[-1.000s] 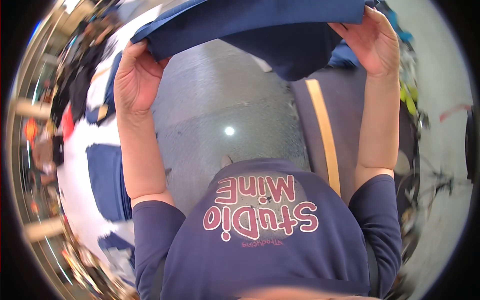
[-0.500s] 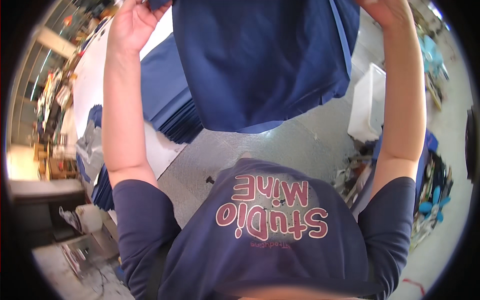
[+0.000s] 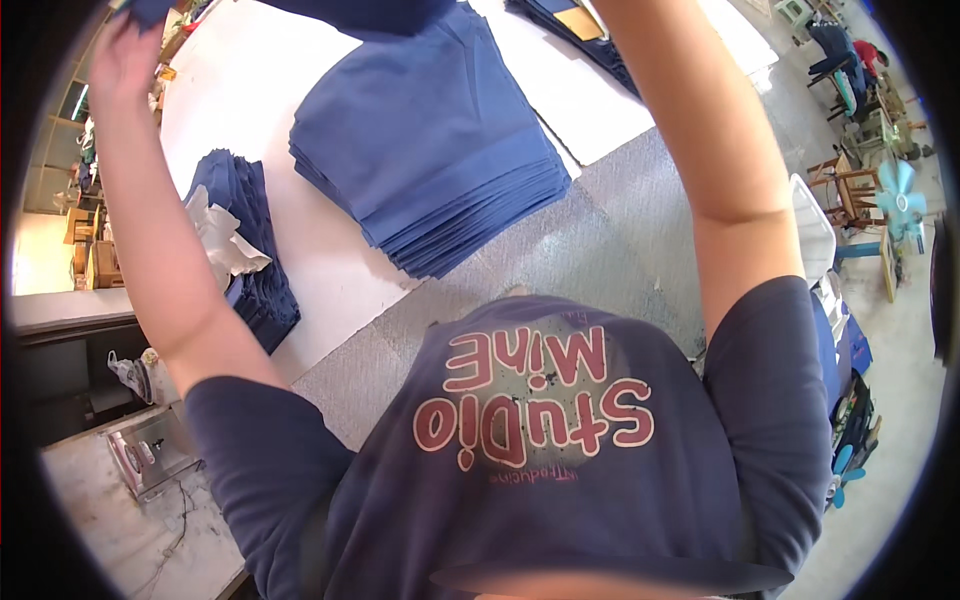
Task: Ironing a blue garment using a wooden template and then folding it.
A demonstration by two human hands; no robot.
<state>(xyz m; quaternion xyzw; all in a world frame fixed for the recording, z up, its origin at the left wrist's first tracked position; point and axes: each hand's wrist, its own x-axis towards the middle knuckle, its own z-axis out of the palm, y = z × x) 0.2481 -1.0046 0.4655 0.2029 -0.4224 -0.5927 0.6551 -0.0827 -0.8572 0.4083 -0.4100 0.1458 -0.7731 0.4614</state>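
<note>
A navy cloth piece [image 3: 370, 15] is held up at the top edge, mostly cut off by the frame. My left hand [image 3: 125, 60], slightly blurred at the far upper left, is closed on a corner of navy cloth by its fingertips. My right forearm reaches up past the top edge, so that hand is out of sight. Below the raised cloth, a fanned stack of blue cloth pieces [image 3: 430, 140] lies on the white table [image 3: 330, 290]. Left of it sits a smaller navy cloth pile [image 3: 265, 300] with a crumpled pale scrap [image 3: 220, 240] on it.
Another dark cloth stack [image 3: 560, 20] lies at the table's far right. A white bin [image 3: 812, 225] stands by my right elbow, with a blue fan [image 3: 900, 200] and wooden stools beyond. An iron [image 3: 130, 460] rests on a lower surface at left.
Both arms have swung up and to the left with the cloth, and the view has shifted toward the table. The stack, earlier partly covered by the hanging cloth, now shows fully.
</note>
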